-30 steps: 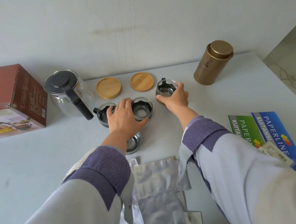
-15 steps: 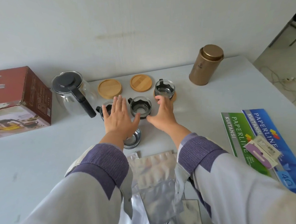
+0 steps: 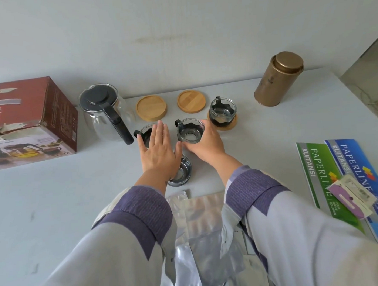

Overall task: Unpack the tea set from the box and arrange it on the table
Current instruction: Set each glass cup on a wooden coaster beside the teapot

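At the left edge of the frame your red box [image 3: 27, 121] rests on the white table [image 3: 43, 207], its torn flap open, contents not visible. Right of it stands the glass teapot [image 3: 106, 113], black lid on, black handle pointing toward you, nothing visible inside. Two bare wooden coasters [image 3: 151, 108] lie side by side at upper centre. Below them, your left hand [image 3: 157, 151] lies flat, fingers straight and together, partly covering the left cup [image 3: 144, 134], a clear glass in a black holder. Just beneath your palm sits a steel strainer [image 3: 181, 172], showing nothing inside. Your right hand [image 3: 206, 144] reaches to the middle cup [image 3: 190, 130], fingers curved against its right side and thumb near its base; whether it truly grips the cup cannot be told. The third cup [image 3: 223, 112] stands on its own coaster [image 3: 226, 125], right of centre. All three cups look empty. A lidded gold tin [image 3: 277, 80] stands at upper right. Silver pouches [image 3: 201, 219] lie between your sleeves; receipt books [image 3: 340, 177] sit at the right edge.
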Demonstrator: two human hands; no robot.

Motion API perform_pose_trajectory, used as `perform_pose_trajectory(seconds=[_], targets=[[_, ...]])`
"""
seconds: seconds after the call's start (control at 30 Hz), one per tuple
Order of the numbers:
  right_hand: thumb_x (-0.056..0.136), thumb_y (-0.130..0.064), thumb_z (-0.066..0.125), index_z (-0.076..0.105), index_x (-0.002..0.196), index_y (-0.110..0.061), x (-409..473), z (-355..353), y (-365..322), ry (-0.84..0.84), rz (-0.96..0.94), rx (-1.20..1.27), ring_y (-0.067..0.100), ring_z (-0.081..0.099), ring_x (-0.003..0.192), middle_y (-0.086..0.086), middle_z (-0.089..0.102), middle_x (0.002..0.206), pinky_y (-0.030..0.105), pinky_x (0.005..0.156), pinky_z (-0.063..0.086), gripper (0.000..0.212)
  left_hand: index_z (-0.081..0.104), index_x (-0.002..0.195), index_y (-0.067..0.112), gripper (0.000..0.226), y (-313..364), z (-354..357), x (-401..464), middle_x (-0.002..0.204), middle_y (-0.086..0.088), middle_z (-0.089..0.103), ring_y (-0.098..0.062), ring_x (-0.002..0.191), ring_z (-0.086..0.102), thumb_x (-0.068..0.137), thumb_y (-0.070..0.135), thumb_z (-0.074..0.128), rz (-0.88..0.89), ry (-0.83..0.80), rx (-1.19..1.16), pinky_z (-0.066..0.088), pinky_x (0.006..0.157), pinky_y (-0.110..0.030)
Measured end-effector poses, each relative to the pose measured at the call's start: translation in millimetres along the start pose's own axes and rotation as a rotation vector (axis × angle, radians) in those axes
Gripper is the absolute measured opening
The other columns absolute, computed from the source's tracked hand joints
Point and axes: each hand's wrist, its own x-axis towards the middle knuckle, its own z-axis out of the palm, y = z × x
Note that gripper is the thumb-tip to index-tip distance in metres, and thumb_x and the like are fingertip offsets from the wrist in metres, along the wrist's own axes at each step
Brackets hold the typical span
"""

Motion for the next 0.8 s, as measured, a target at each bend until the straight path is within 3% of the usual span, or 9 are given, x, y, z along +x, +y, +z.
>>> perform_pose_trajectory(seconds=[0.1, 0.3, 0.43, 0.57, 0.8], targets=[[0.065, -0.039, 0.082, 0.040, 0.135, -0.013, 7.1, -6.1, -12.5, -0.010, -0.002, -0.012, 0.020, 0.047, 0.123, 0.001, 0.049, 0.133, 0.034, 0.102, 0.042, 0.085, 0.002, 0.154, 0.013, 0.068, 1.5, -3.9, 1.2, 0.162, 0.001, -0.005, -0.013, 0.148, -0.007, 0.098, 0.051, 0.013, 0.001, 0.001, -0.010, -0.005, 0.118, -0.051], [0.070, -0.036, 0.078, 0.037, 0.134, -0.010, 43.2, -29.2, -52.4, -0.021, -0.030, -0.048, 0.022, 0.048, 0.121, 0.005, 0.043, 0.132, 0.034, 0.098, 0.043, 0.080, 0.016, 0.152, 0.014, 0.069, -5.7, -17.5, 17.0, 0.160, 0.000, 0.011, -0.021, 0.148, 0.003, 0.095, 0.046, 0.036, -0.031, 0.064, -0.043, 0.007, 0.119, -0.048], [0.068, -0.035, 0.080, 0.038, 0.133, -0.005, 76.7, -33.8, -70.4, -0.022, 0.055, -0.115, 0.026, 0.051, 0.119, 0.009, 0.042, 0.133, 0.032, 0.092, 0.046, 0.083, 0.021, 0.148, 0.015, 0.069, -13.9, -18.6, 28.4, 0.153, -0.001, 0.026, -0.022, 0.142, 0.020, 0.090, 0.045, 0.044, -0.071, 0.041, -0.062, 0.022, 0.114, -0.043], [0.069, -0.032, 0.081, 0.038, 0.133, -0.001, 102.4, -26.5, -78.5, -0.049, 0.165, -0.088, 0.026, 0.055, 0.115, 0.010, 0.044, 0.135, 0.028, 0.080, 0.046, 0.083, 0.028, 0.146, 0.019, 0.067, -16.5, -16.6, 31.7, 0.144, 0.001, 0.037, -0.018, 0.136, 0.031, 0.087, 0.047, 0.044, -0.079, 0.068, -0.041, 0.026, 0.108, -0.041], [0.077, -0.025, 0.076, 0.026, 0.139, 0.000, 118.0, -11.6, -72.3, -0.025, 0.291, -0.137, 0.028, 0.052, 0.121, 0.012, 0.032, 0.140, 0.032, 0.092, 0.047, 0.084, 0.033, 0.143, 0.021, 0.064, -16.7, -12.4, 31.9, 0.142, 0.004, 0.040, -0.016, 0.134, 0.034, 0.086, 0.046, 0.045, -0.082, 0.109, -0.051, 0.025, 0.106, -0.039]])
